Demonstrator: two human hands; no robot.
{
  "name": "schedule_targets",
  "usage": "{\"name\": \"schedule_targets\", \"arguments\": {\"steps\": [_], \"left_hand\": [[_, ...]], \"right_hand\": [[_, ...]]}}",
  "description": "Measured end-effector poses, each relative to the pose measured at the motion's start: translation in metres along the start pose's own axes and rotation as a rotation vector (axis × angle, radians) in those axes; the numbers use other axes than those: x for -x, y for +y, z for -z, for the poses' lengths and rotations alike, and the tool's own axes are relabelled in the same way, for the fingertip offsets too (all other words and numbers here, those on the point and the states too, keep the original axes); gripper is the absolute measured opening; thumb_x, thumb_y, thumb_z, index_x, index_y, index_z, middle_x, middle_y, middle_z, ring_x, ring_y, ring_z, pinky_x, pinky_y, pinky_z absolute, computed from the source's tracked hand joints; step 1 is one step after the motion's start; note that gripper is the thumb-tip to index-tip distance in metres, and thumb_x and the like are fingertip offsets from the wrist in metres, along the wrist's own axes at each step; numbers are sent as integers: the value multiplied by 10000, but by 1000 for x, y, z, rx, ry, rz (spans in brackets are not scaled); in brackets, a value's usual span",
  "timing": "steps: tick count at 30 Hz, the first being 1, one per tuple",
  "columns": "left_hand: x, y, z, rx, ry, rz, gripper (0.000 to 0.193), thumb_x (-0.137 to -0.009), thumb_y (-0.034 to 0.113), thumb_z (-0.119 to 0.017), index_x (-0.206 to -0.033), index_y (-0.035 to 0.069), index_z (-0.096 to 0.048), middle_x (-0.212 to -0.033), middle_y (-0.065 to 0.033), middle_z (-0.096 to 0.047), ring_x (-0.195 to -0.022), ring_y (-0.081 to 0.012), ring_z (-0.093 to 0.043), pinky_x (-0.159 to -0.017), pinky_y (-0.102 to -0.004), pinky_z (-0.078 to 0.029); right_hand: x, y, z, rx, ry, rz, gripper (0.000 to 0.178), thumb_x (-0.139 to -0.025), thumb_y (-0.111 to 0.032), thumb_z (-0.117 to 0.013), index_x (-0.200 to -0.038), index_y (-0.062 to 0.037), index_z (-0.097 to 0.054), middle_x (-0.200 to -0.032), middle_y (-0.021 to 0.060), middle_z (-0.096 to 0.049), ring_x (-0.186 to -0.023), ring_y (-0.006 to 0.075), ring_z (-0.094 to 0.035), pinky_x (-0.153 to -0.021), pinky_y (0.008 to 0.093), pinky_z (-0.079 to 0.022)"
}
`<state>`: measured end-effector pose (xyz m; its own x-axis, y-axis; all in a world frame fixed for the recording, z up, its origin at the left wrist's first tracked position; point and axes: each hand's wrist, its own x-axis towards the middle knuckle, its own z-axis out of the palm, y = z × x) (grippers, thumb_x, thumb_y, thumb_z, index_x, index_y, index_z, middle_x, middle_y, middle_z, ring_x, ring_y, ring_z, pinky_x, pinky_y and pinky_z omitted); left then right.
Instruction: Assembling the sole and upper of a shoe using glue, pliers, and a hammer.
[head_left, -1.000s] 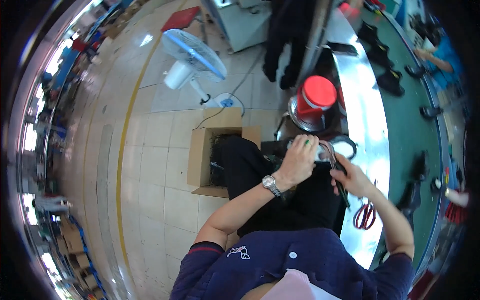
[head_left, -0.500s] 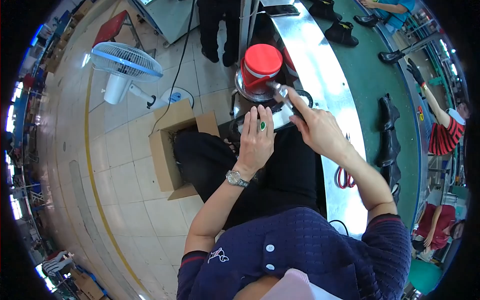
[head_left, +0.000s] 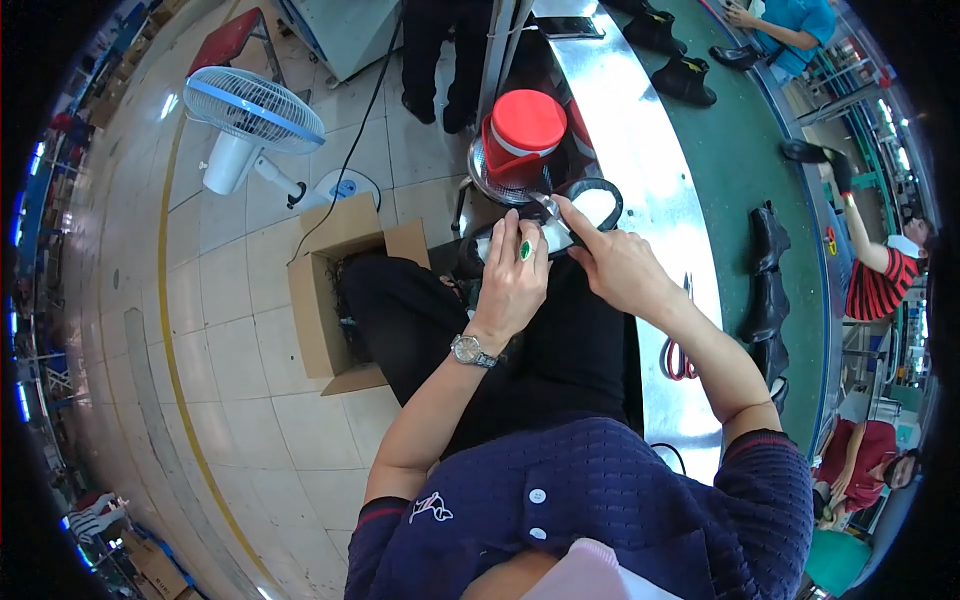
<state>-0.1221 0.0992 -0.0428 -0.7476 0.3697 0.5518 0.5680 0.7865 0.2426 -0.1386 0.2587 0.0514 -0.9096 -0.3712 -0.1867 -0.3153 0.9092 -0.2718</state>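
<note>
Across my lap lies a black shoe (head_left: 597, 207), its pale, flat underside facing up. My left hand (head_left: 512, 280), with a green-stoned ring and a wristwatch, presses its fingers over the shoe's middle and grips it. In my right hand (head_left: 625, 270) is a hand tool with a shiny metal head (head_left: 546, 203). That head is down at the shoe, just beyond my left fingertips. My hand covers most of the tool's handle, so its exact kind is unclear.
An open cardboard box (head_left: 315, 320) stands left of my knee, near a white fan (head_left: 250, 120). Ahead is a red lidded container (head_left: 527, 122). Red-handled scissors (head_left: 678, 358) lie on the metal bench (head_left: 690, 240) at right. Black boots (head_left: 770, 270) rest on the green conveyor (head_left: 740, 170), with people beyond.
My right hand has lowered the tool from above the shoe and shifted it slightly left. My left hand has barely moved. Across the conveyor, a gloved worker's arm has moved with a boot beside it.
</note>
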Motion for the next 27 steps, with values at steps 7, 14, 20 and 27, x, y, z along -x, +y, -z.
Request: {"name": "schedule_targets", "arguments": {"steps": [7,14,20,27], "left_hand": [[0,2,-1,75,32,35,394,-799,110,-672,-1087,-136,-566,-1131,-251,-556,-1200,-450,-504,-1055,-490,-390],[5,-1,-2,168,42,66,526,-752,77,-717,-1183,-126,-495,-1178,-254,-522,-1206,-451,-486,-1056,-495,-386],[-20,1,47,93,-105,319,648,-648,123,-799,-1206,-76,-537,-1237,-203,-483,-1124,-366,-519,-1024,-457,-382],[-2,-12,40,-59,-154,160,692,-652,168,-803,-1246,-65,-536,-1164,-196,-590,-1141,-326,-528,-1073,-434,-351]], "right_hand": [[0,-7,-8,18,9,-39,722,-905,-91,-561,-1518,-166,-187,-659,200,-627,-596,392,-626,-595,485,-497],[4,-22,5,-149,226,43,716,-882,-95,-553,-1507,-140,-207,-655,224,-630,-616,402,-644,-580,501,-509],[-2,-10,3,-33,47,31,696,-902,-103,-547,-1510,-160,-212,-662,219,-628,-609,403,-627,-589,502,-489],[-2,-19,-16,-128,80,14,684,-905,-102,-546,-1504,-118,-217,-661,213,-637,-600,400,-642,-584,476,-515]]}}
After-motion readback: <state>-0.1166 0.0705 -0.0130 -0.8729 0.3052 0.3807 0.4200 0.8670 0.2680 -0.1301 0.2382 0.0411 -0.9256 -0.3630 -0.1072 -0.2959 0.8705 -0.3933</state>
